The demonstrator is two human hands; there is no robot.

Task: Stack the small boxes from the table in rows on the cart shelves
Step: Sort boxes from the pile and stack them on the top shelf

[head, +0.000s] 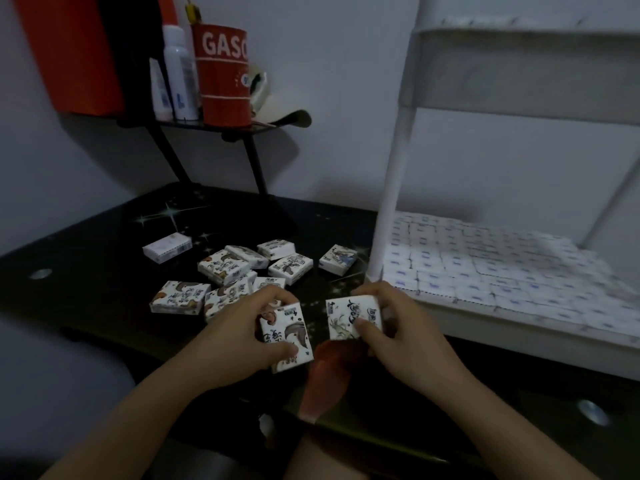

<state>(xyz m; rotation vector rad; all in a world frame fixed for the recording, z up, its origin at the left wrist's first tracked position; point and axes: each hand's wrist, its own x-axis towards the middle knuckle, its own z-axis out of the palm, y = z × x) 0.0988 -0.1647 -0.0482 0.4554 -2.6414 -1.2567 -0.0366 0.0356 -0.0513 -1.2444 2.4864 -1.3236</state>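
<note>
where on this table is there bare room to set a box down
Bare: the left part of the table, between the lone white box and the left edge; also the near right strip around the metal grommet, in front of the cart shelf. Crowded: the loose boxes mid-table and the shelf itself, packed in rows.

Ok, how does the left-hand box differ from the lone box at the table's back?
The left-hand box is gripped by the left hand and tilted; the lone box lies flat on the table, untouched. The left-hand box shows bold dark drawings; the lone box looks nearly plain white. Both are small, flat and rectangular.
</note>
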